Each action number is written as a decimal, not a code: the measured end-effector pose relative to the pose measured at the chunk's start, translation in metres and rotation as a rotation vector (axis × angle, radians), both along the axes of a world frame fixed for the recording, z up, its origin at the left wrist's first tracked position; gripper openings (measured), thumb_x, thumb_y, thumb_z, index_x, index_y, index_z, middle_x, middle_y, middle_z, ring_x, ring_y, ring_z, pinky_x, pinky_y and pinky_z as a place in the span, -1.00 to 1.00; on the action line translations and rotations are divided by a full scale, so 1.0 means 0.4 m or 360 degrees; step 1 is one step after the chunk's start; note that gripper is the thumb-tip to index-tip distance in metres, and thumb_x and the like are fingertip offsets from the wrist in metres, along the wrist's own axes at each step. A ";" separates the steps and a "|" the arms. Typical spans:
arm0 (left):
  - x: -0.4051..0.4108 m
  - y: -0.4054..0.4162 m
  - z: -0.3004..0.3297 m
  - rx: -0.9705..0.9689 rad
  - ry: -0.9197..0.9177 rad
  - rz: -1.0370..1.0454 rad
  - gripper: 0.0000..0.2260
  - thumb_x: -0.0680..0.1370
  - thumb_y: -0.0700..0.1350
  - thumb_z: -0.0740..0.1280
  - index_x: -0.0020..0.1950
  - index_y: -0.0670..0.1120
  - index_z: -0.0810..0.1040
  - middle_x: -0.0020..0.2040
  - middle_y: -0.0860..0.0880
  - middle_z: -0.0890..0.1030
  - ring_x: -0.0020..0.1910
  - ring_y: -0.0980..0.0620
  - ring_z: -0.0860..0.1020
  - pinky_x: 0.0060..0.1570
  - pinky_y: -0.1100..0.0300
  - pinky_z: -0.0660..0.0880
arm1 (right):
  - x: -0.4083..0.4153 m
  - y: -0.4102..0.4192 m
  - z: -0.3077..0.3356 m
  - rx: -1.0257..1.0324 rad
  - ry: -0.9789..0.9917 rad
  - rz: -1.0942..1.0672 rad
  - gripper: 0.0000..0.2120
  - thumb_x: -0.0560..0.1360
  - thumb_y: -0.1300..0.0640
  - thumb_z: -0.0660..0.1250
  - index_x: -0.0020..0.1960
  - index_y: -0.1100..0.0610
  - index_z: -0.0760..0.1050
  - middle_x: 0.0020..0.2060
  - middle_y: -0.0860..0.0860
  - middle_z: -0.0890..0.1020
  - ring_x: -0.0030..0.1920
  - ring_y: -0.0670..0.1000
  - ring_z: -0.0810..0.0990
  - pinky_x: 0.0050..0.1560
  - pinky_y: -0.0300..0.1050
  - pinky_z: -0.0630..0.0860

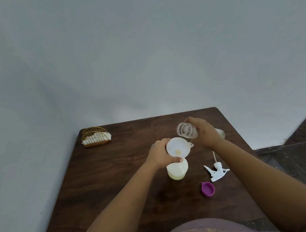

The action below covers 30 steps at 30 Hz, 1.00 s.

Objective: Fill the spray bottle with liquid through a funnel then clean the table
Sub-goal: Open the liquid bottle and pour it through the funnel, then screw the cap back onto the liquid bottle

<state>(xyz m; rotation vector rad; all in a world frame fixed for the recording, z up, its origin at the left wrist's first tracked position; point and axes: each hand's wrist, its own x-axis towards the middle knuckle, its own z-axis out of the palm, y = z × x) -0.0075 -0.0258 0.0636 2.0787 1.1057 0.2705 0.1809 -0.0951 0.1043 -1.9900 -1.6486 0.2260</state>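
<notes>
**Listener:** What does the head camera show?

**Operator:** I see a dark wooden table [116, 172] set against a pale wall. I will place everything from the white funnel [178, 147], which sits in the mouth of a translucent spray bottle [176, 169] standing upright near the table's middle. A shallow layer of pale yellow liquid lies at the bottle's bottom, and a yellow spot shows at the funnel's centre.

**Listener:** And the hands?

**Operator:** The left hand [160, 154] grips the funnel's left rim, fingers along its far edge and the thumb curled across its near edge. The right hand [205, 132], just right of and beyond the funnel, is wrapped round a clear bottle [186, 129] tipped on its side, its open mouth facing left, above the funnel's far right edge. It still has some pale liquid at its far end, behind the hand. I cannot tell whether any liquid is flowing.

**Listener:** Anything else near the funnel?

**Operator:** Nearer me and right of the funnel, the white spray trigger head [216, 172] lies flat, its tube pointing away from me. Nearer still lies a purple cap [208, 189], open side up. Far left of the funnel, at the table's back corner, stands a gold wire holder [95, 137] with white napkins [97, 137].
</notes>
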 end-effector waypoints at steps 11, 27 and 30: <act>-0.005 -0.005 -0.005 -0.0032 0.0016 0.0039 -0.13 0.26 0.12 0.61 0.48 0.00 0.31 0.41 -0.02 0.43 0.34 -0.05 0.42 0.28 -0.07 0.48 | -0.006 -0.059 0.003 0.0117 0.0721 -0.0316 -0.48 0.22 0.35 0.48 0.09 0.01 0.46 -0.12 -0.10 0.61 -0.11 -0.06 0.58 -0.22 -0.39 0.42; -0.070 -0.074 -0.040 -0.0069 -0.0017 0.0241 -0.05 0.28 0.08 0.62 0.53 -0.02 0.17 0.45 -0.05 0.30 0.32 -0.04 0.44 0.26 0.03 0.48 | -0.057 -0.144 -0.109 0.0180 0.1108 -0.0701 -0.50 0.19 0.21 0.52 0.04 -0.07 0.45 -0.08 -0.04 0.61 0.00 0.03 0.60 0.07 0.09 0.57; -0.080 -0.113 -0.055 0.0080 0.0093 0.0323 -0.12 0.32 0.12 0.57 0.48 -0.04 0.18 0.44 -0.03 0.25 0.45 -0.07 0.20 0.37 0.01 0.34 | -0.073 -0.163 -0.134 0.0154 0.1053 -0.0695 -0.44 0.18 0.17 0.53 0.13 -0.04 0.44 -0.03 -0.04 0.59 0.03 0.03 0.58 0.08 0.07 0.56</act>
